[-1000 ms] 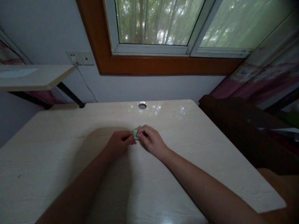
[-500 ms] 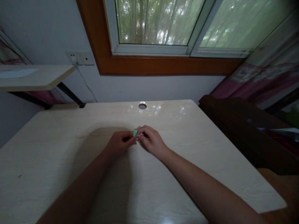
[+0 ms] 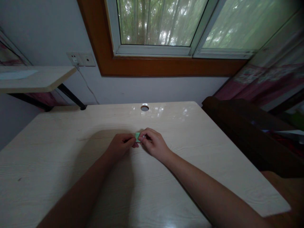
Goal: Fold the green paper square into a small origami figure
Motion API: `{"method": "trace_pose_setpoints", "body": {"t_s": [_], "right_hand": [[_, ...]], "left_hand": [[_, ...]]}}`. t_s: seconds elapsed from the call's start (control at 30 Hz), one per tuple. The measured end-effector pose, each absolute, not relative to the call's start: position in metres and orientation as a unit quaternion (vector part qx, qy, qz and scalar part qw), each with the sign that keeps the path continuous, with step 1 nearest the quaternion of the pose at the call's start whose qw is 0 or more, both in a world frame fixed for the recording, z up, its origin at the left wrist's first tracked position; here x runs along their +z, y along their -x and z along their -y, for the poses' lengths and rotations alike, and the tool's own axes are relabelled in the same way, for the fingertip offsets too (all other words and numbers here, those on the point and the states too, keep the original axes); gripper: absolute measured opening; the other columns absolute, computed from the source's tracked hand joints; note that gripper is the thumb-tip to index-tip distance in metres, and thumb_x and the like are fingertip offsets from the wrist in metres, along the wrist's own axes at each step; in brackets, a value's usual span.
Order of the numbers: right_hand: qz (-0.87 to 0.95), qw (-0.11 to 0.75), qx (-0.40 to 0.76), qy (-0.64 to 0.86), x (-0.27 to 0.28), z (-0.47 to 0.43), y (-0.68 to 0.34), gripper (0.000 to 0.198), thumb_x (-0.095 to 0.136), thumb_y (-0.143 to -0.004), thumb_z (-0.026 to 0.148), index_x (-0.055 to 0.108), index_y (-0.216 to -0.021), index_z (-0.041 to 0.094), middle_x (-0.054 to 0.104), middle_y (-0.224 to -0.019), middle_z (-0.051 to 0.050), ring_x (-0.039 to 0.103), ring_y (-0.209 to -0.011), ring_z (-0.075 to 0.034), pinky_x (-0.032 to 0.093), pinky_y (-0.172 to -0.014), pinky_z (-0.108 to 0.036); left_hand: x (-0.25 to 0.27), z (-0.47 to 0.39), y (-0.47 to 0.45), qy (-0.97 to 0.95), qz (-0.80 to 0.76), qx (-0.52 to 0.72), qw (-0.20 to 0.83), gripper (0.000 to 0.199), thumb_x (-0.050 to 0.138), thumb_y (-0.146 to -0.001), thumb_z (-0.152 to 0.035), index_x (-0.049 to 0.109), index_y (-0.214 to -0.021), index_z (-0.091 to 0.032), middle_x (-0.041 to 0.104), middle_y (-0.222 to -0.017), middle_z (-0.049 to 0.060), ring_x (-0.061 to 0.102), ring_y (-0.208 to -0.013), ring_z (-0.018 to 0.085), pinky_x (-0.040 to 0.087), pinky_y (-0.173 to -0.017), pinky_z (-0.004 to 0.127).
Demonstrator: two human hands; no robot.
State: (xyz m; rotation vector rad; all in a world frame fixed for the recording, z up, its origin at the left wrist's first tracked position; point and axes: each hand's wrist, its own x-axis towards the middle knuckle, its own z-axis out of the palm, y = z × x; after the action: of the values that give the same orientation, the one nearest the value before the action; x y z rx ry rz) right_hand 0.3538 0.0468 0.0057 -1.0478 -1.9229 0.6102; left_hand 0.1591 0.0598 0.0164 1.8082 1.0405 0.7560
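A small light-green piece (image 3: 137, 136), which looks like folded paper, is between my two hands, low over the pale wood-grain table (image 3: 166, 190). My left hand (image 3: 121, 144) pinches its left side between thumb and fingers. From the right, my right hand (image 3: 153, 141) grips the other side with thumb and forefinger. The fingertips cover much of the piece, so its full shape is hidden.
A round cable hole (image 3: 144, 108) lies near the table's far edge. At the left, a raised shelf (image 3: 47, 82) stands on black legs. A white cord (image 3: 87, 85) runs down from the wall socket (image 3: 82, 59). Dark wooden furniture (image 3: 237, 133) borders the right side.
My left thumb and fingers have shifted slightly left on the green piece, so more of its face shows. My right hand has stayed almost still.
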Motion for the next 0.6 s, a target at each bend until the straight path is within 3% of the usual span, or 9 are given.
{"method": "trace_pose_setpoints", "body": {"t_s": [0.6], "right_hand": [[0.770,0.415,0.232,0.425,0.0057,-0.0467,-0.3540,0.005,0.058,-0.089,0.017,0.060,-0.086,0.020,0.060,-0.080,-0.002,0.055,-0.075,-0.016,0.041,-0.067,-0.026]], "left_hand": [[0.0153,-0.0610,-0.1592,-0.741,-0.431,0.292,0.424,0.026,0.053,-0.086,-0.028,0.074,-0.077,-0.015,0.075,-0.073,0.004,0.067,-0.068,0.017,0.048,-0.067,0.024]]}}
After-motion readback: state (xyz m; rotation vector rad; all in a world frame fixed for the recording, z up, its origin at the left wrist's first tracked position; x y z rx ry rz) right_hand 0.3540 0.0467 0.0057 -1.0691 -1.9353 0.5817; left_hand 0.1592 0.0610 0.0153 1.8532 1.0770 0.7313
